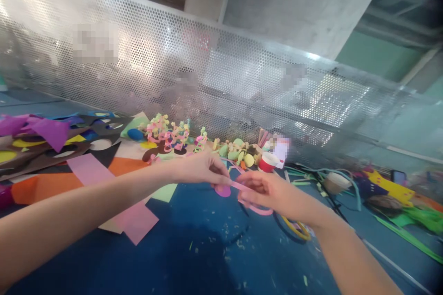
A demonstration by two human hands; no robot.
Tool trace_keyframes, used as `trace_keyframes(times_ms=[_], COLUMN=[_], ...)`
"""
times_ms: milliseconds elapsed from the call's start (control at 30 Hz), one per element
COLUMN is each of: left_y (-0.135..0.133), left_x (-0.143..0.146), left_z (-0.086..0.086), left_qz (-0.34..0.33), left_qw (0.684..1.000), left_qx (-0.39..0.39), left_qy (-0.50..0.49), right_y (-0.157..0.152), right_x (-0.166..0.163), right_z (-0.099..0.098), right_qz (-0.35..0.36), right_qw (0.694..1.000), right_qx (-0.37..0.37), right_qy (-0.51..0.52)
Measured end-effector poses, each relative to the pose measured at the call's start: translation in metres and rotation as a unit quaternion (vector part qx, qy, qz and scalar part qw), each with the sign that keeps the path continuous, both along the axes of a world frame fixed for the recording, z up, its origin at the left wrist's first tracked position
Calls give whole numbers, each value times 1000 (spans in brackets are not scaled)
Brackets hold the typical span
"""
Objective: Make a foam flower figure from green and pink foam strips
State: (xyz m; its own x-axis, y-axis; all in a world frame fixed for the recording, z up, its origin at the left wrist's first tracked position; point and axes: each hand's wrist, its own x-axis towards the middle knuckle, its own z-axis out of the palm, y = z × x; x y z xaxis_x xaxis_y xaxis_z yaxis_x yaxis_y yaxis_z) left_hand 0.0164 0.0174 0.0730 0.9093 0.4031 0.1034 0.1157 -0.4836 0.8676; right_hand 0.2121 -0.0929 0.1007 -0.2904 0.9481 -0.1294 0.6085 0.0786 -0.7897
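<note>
Over the blue table (pixel 194 249), my left hand (pixel 200 169) pinches one end of a thin pink strip (pixel 238 186). My right hand (pixel 263 188) has its fingers closed on the same strip, a short way to the right. Under the left fingertips shows a round magenta-pink piece (pixel 223 191); whether it is joined to the strip I cannot tell. A curved pink band (pixel 261 211) hangs or lies just below the right hand, perhaps part of the same strip. Black and yellow bands (pixel 298 230) lie beside the right wrist.
Coloured sheets and cut-outs, with an orange piece (pixel 51 187) and a pink sheet (pixel 138 223), cover the left. Small curly flower-like pieces (pixel 173 133) stand behind. A red-and-white cup (pixel 268 162), a roll (pixel 335 183) and green strips (pixel 408 237) lie rightward. A perforated metal screen (pixel 221 78) bounds the back.
</note>
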Motion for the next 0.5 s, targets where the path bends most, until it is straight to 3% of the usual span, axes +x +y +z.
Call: trace_keyframes(times_ms=[133,300,500], left_y=[7,36,40], left_x=[8,27,44], left_z=[-7,-48,-85], left_qz=[19,187,160], left_qw=[1000,980,982], left_qx=[21,37,-20], left_qy=[-5,-54,-100], right_y=[3,19,44], right_x=[1,21,31], right_z=[-1,-15,-54], right_qz=[-95,-192,-210], right_qw=[995,978,977], right_qx=[-22,18,16], right_qy=[-23,-74,-30])
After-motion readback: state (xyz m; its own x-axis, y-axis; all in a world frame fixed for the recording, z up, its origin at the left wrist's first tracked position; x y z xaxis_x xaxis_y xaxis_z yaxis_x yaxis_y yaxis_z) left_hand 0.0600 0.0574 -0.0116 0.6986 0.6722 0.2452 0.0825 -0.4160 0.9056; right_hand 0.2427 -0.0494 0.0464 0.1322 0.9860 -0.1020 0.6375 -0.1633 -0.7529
